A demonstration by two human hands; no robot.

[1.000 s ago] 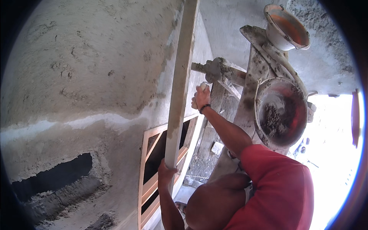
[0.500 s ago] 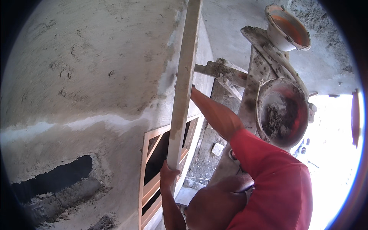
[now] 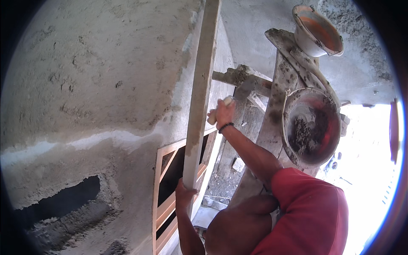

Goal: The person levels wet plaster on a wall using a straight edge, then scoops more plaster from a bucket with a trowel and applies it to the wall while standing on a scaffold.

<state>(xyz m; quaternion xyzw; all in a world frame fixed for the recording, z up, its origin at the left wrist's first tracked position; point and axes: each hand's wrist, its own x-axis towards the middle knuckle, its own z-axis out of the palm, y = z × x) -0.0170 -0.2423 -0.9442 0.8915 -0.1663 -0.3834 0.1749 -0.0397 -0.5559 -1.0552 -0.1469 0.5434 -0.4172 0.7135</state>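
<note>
A long straight wooden board [image 3: 199, 97] runs upright along the corner of the plastered wall, with mortar smears on its face. Low on it, my left hand [image 3: 185, 196] is closed around the edge, thumb across the front. My right hand [image 3: 224, 114], with a dark beaded bracelet at the wrist, is just right of the board and apart from it. Its fingers wrap round a tool with a pale rounded handle [image 3: 228, 101]; the tool's working part is hidden, so its kind is unclear.
A bucket of wet mortar [image 3: 307, 131] stands on the scaffold plank [image 3: 274, 123] at my right. Beyond it is a pale bucket [image 3: 312, 36] with an orange inside. A wooden window frame [image 3: 159, 178] lies behind the board; a ragged hole [image 3: 68, 195] opens in the wall.
My right hand has come out from behind the board, moving right and nearer, so the pale handle now shows. My left hand keeps its grip on the board.
</note>
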